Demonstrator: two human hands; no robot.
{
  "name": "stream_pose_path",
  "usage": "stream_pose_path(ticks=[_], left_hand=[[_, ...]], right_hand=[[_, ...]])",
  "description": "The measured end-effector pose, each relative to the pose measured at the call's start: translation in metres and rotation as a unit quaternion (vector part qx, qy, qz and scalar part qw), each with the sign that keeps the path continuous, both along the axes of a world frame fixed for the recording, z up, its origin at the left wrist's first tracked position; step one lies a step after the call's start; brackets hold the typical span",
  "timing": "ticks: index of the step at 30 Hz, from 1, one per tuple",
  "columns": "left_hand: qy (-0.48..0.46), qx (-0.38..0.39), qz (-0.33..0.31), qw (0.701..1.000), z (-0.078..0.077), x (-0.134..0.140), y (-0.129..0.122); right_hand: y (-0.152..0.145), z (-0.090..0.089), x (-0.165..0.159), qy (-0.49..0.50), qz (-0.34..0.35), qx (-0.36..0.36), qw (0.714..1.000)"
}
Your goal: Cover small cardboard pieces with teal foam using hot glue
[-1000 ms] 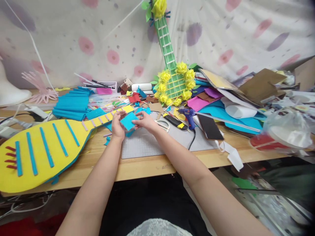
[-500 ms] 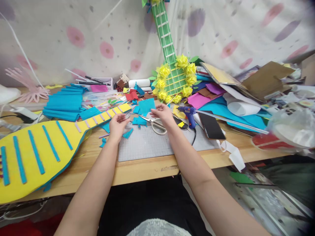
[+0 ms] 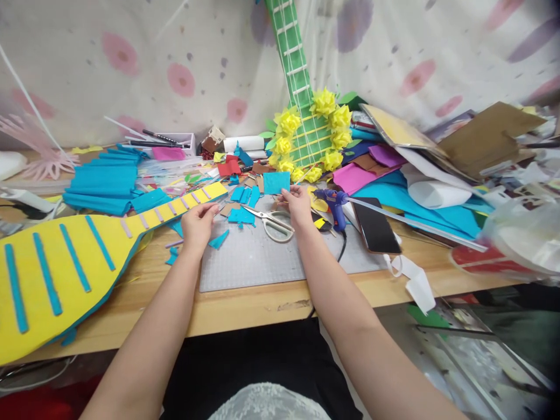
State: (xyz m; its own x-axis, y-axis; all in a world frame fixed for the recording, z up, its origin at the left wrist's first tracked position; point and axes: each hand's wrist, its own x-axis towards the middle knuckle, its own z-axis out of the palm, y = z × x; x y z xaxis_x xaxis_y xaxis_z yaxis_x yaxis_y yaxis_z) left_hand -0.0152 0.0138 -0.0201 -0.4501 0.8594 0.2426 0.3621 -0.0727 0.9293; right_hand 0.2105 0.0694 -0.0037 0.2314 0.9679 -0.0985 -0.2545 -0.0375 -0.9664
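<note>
A small rectangle of blue paper is pinched by one corner in my right hand, above the scrap pile. My left hand has its thumb and fingertips together beside the neck tip of a yellow guitar-shaped cutout; whatever it may hold is too small to make out. Between the hands, scissors lie partly spread on a grey cutting mat. Blue paper scraps are scattered by the blades. Blue and lilac strips cross the cutout's face.
A green guitar model with yellow paper flowers leans at the back. Right of my right hand lie a blue glue gun with a long glue stick and a phone. Folded blue paper sits at left, a plastic tub at right.
My right hand has moved a little right with the blue paper, which now lies more level. My left hand has shifted slightly left, and the view has tilted a little.
</note>
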Motion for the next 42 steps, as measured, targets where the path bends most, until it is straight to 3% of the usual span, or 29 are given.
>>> stream_pose_path(ticks=[4, 7, 13, 15, 19, 21, 23, 25, 27, 29, 31, 33, 35, 38, 42], left_hand=[[0.111, -0.043, -0.012, 0.993, 0.005, -0.004, -0.001], [0.226, -0.084, -0.018, 0.970, 0.017, -0.014, 0.000], [0.384, -0.269, -0.088, 0.879, 0.059, -0.045, -0.007], [0.449, -0.312, -0.089, 0.833, 0.062, -0.046, -0.016], [0.567, -0.327, -0.082, 0.752, 0.056, -0.036, -0.031], [0.588, -0.334, -0.074, 0.733, 0.057, -0.032, -0.036], [0.585, -0.316, -0.045, 0.746, 0.062, -0.032, -0.037], [0.548, -0.252, 0.003, 0.797, 0.069, -0.036, -0.035], [0.457, -0.163, 0.040, 0.874, 0.071, -0.037, -0.029], [0.297, -0.085, 0.038, 0.950, 0.065, -0.032, -0.021], [0.074, -0.067, -0.020, 0.995, 0.051, -0.019, -0.011], [-0.152, -0.086, -0.072, 0.982, 0.035, -0.003, -0.003], [-0.283, -0.101, -0.073, 0.951, 0.024, 0.010, 0.000], [-0.353, -0.113, -0.088, 0.925, 0.018, 0.016, -0.001], [-0.379, -0.107, -0.105, 0.913, 0.020, 0.008, -0.007]], right_hand=[[0.004, -0.006, 0.001, -0.014, -0.015, -0.002, 1.000], [0.005, -0.008, -0.001, -0.027, -0.004, 0.005, 1.000], [0.005, -0.007, -0.010, 0.021, -0.035, -0.013, 0.999], [0.004, -0.006, -0.014, 0.043, -0.045, -0.026, 0.998], [-0.001, -0.005, -0.020, 0.050, -0.030, -0.024, 0.998], [-0.003, -0.003, -0.020, 0.037, -0.029, -0.013, 0.999], [-0.005, -0.001, -0.020, 0.023, -0.031, 0.003, 0.999], [-0.006, 0.001, -0.019, 0.018, -0.043, 0.021, 0.999], [-0.007, 0.002, -0.019, 0.026, -0.071, 0.049, 0.996], [-0.009, 0.003, -0.021, 0.026, -0.094, 0.109, 0.989], [-0.014, 0.004, -0.025, -0.008, -0.082, 0.188, 0.979], [-0.022, 0.003, -0.031, -0.086, -0.029, 0.251, 0.964], [-0.031, 0.001, -0.038, -0.177, 0.058, 0.281, 0.942], [-0.039, -0.004, -0.046, -0.281, 0.178, 0.302, 0.893], [-0.038, -0.010, -0.048, -0.341, 0.223, 0.307, 0.860]])
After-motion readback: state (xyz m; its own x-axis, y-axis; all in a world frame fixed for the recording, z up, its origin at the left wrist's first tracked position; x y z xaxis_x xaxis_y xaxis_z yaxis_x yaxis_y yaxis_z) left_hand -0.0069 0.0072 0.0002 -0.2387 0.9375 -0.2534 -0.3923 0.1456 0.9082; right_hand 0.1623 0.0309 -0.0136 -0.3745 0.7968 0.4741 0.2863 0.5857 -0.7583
